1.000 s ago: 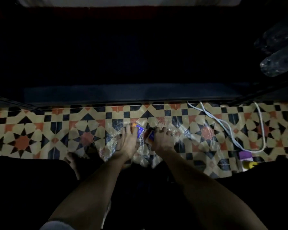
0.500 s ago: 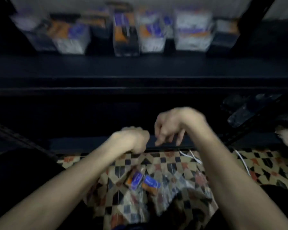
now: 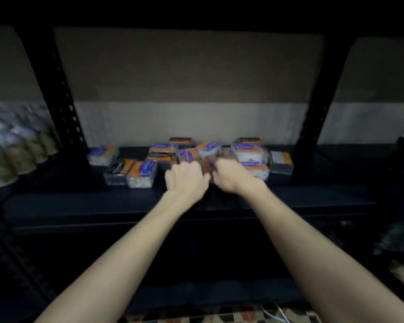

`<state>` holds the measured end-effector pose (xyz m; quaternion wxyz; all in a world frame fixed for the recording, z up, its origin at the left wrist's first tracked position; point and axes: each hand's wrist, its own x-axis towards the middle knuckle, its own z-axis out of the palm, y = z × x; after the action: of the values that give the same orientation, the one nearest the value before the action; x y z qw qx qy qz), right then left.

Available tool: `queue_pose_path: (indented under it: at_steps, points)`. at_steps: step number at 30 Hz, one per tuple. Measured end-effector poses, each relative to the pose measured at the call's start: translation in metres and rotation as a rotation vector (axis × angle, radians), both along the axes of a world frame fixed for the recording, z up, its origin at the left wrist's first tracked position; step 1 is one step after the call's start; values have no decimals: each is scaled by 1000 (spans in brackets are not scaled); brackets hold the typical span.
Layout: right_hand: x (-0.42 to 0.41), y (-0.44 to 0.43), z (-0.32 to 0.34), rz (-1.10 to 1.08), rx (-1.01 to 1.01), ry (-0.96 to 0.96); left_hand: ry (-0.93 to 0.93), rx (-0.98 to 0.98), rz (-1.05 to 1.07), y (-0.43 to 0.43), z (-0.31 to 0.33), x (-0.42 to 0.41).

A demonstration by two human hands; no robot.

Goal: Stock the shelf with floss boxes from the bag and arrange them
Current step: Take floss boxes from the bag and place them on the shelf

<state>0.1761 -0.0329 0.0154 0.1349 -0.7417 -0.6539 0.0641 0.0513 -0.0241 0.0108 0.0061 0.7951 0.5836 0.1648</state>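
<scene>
Both hands are up at the black shelf (image 3: 79, 201): left hand (image 3: 187, 179) and right hand (image 3: 231, 176) side by side, fingers curled in against the middle of the floss boxes (image 3: 250, 155), which sit loosely bunched toward the back, some stacked. Perforated uprights (image 3: 64, 101) flank the bay, and the next bay on the left has plastic-wrapped packs (image 3: 12, 157) of something. It's all smeared and dim tbh, so I can't tell whether either hand actually grips a box or just pushes on one. An orange-and-purple box (image 3: 207, 167) shows between them. The dark stuff (image 3: 401, 241) on the far right is unreadable. Patterned floor tile (image 3: 243, 315) and a white cable (image 3: 274, 317) get cut off at the bottom edge. The clear boxes show whitish contents under their labels.
</scene>
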Motion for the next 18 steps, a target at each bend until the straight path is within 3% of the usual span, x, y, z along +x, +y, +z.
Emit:
queue_pose_path:
  at_steps: [3,8,10,14,18]
  points:
    - [-5,-3,-16,-33,-15,-36,9,17,-3,4,-14,0]
    - [-19,-17,-13,-111,220,7,-72,68,43,2,-21,-7]
    - [-21,-18,-8,-162,209,46,-101,27,65,-2,-18,-9]
    - [-20,-31,20,-219,-56,23,-107,-91,74,-19,-8,-14]
    - [-10,-67,50,-136,-463,-37,-83,-125,-30,-61,3,-19]
